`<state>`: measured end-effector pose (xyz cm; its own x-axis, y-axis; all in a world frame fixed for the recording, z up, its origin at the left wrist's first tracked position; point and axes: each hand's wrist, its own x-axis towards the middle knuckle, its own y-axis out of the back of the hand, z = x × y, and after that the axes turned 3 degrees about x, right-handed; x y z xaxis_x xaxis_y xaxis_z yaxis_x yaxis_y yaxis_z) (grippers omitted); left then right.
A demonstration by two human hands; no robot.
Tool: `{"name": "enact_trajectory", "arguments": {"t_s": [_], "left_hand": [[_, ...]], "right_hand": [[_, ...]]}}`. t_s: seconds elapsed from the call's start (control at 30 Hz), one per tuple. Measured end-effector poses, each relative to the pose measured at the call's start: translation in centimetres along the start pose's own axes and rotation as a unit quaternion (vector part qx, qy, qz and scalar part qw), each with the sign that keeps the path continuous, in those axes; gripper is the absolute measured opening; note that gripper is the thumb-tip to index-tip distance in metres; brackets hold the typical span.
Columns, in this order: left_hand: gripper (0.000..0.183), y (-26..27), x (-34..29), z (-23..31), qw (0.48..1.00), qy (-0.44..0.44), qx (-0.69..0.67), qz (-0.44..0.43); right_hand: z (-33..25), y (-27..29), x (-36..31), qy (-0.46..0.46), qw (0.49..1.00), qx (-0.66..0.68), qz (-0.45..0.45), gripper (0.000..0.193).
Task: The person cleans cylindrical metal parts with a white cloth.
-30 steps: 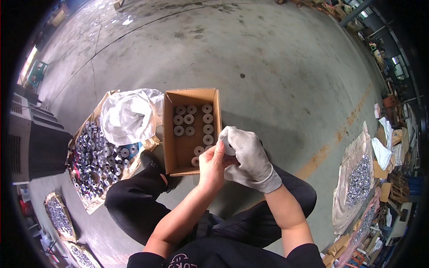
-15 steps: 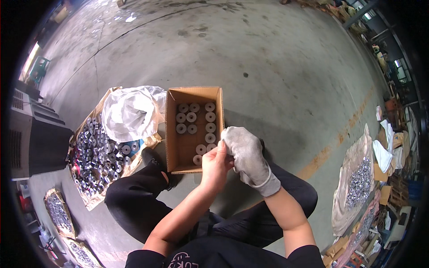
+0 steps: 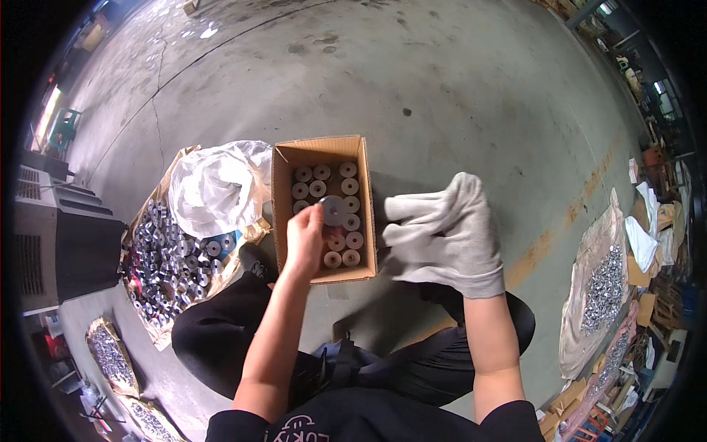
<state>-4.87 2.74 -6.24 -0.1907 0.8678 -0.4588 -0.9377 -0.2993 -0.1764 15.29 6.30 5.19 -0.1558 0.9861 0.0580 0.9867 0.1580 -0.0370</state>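
Observation:
My bare left hand (image 3: 303, 239) is over the cardboard box (image 3: 282, 247), pinching a round grey metal piece with a centre hole (image 3: 333, 211) between thumb and fingers. Inside the box, several like pieces stand in rows with their flat ends up, such as the round metal piece (image 3: 347, 170) in the far right corner. The held piece and my fingers cover part of these rows. To the right of the box, my right hand (image 3: 451, 239) wears a grey knit glove. Its fingers are apart and point left, the lower ones smeared by motion, and nothing shows in them.
Left of the box, a pile of loose round metal pieces (image 3: 166, 258) lies on a spread sack beside a crumpled white plastic bag (image 3: 217, 188). A dark cabinet-like machine (image 3: 85, 254) stands further left. More small metal parts (image 3: 604, 291) lie on a sheet at the right.
My hands were together at the box's near right corner and have parted. The left moved over the box with the metal piece; the gloved right moved right and its fingers opened.

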Motion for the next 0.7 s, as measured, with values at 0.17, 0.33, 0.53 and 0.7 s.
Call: {"name": "enact_trajectory", "arguments": {"t_s": [0.17,0.33,0.53,0.7], "left_hand": [[0.032,4.4,5.8,-7.3,0.949,0.104,0.297,0.026],[0.035,4.5,7.6,-11.3,0.888,0.112,0.446,0.030],[0.033,5.7,12.0,-16.5,0.840,0.038,0.523,0.140],[0.032,5.7,13.6,-19.8,0.823,0.050,0.564,0.045]], "right_hand": [[-0.4,1.0,0.4,-0.074,0.984,0.160,0.036,0.009],[-0.7,2.1,0.8,-0.142,0.940,0.301,0.077,0.016],[-1.8,1.8,1.7,-0.222,0.873,0.417,0.126,0.026],[-2.2,2.0,1.7,-0.262,0.857,0.422,0.139,0.013]]}}
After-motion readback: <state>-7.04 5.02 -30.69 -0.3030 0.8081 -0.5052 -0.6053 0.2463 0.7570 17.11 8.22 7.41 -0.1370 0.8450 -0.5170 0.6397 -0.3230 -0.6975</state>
